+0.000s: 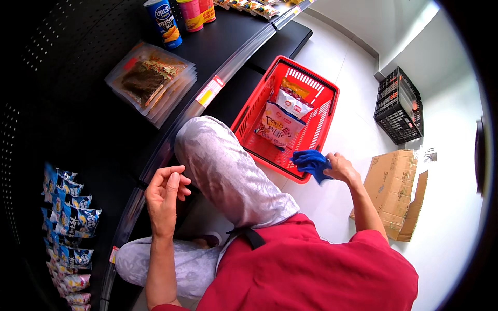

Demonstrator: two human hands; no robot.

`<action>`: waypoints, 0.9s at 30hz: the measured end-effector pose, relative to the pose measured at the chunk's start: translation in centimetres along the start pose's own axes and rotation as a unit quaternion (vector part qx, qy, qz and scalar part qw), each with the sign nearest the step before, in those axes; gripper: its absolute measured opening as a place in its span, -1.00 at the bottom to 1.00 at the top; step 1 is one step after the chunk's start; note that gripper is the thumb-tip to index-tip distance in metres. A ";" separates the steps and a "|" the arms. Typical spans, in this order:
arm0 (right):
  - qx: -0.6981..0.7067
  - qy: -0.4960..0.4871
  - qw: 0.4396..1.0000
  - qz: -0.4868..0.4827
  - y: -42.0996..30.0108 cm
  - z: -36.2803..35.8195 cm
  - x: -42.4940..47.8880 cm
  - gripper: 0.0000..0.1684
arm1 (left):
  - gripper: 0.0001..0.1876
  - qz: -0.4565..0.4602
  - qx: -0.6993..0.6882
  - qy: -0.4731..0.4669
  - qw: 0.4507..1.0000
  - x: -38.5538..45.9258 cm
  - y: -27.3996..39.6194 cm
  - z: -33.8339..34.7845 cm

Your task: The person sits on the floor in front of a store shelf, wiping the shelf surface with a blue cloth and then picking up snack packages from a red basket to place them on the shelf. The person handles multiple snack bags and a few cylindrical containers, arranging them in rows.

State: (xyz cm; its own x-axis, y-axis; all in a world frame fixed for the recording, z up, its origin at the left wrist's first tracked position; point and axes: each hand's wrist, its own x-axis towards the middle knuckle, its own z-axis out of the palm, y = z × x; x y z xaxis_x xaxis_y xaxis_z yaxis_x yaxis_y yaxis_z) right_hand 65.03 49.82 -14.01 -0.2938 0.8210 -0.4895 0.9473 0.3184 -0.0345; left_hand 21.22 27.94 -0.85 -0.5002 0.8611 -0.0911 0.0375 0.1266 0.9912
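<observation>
In my right hand [341, 167] I hold a crumpled blue cloth [312, 163], which hangs over the near right corner of a red plastic shopping basket [249, 149]. Snack bags stand inside the basket: a pale pink one [281, 124] in front, a white one [292, 103] behind it and an orange one [294, 88] at the back. My left hand [167, 190] is raised in front of the shelf edge, fingers loosely curled and apart, with nothing in it. Beyond it, a stack of flat clear packs with dark food [152, 81] lies on the black shelf [218, 42].
Blue snack bags [74, 217] fill the shelf at left. A blue chip canister [165, 23] and pink canisters [190, 14] stand at the back. A clear price strip [183, 112] edges the shelf. Right, by the wall, are a black crate [395, 112] and a cardboard box [389, 190].
</observation>
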 end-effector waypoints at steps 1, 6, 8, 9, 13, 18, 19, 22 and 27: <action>0.042 0.054 0.998 -0.016 -0.3 -0.2 0.2 -0.45 | -0.78 -0.003 0.001 0.004 1.000 0.1 -0.2 -0.1; 0.239 0.178 0.954 -0.026 -3.7 -2.0 4.4 -0.40 | -0.79 -0.011 0.004 0.017 1.000 0.6 -0.5 0.3; 0.265 0.194 0.945 -0.018 -4.9 -2.3 6.8 -0.40 | -0.79 -0.010 0.000 0.018 1.000 0.7 -0.3 0.6; 0.262 0.209 0.942 -0.016 -5.2 -1.5 8.7 -0.39 | -0.79 -0.010 -0.002 0.018 1.000 0.8 -0.2 0.7; 0.210 0.279 0.936 -0.044 -4.6 2.6 14.9 -0.41 | -0.76 -0.006 0.037 0.032 0.999 0.4 -0.3 0.5; 0.237 0.177 0.954 -0.046 -7.2 2.8 14.2 -0.62 | -0.76 -0.042 0.020 0.061 0.997 -0.3 -2.1 -0.5; 0.241 0.179 0.952 -0.054 -7.2 2.5 13.8 -0.62 | -0.76 -0.044 0.021 0.062 0.997 -0.3 -2.3 -0.5; 0.233 0.209 0.946 -0.081 -7.2 1.8 12.5 -0.65 | -0.76 -0.052 0.023 0.062 0.996 -0.1 -2.6 -0.2; 0.193 0.195 0.939 -0.209 -7.5 1.9 11.5 -0.70 | -0.76 -0.051 0.006 0.055 0.997 0.4 -2.9 0.5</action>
State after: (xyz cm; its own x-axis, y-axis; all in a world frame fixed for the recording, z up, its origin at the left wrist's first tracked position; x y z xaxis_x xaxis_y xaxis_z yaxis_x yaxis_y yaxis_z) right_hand 54.80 55.97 -21.08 -0.6028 0.7978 -0.0101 0.6927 0.5171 -0.5027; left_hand 21.29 28.18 -3.79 -0.5945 0.7837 -0.1799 -0.0081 0.2179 0.9759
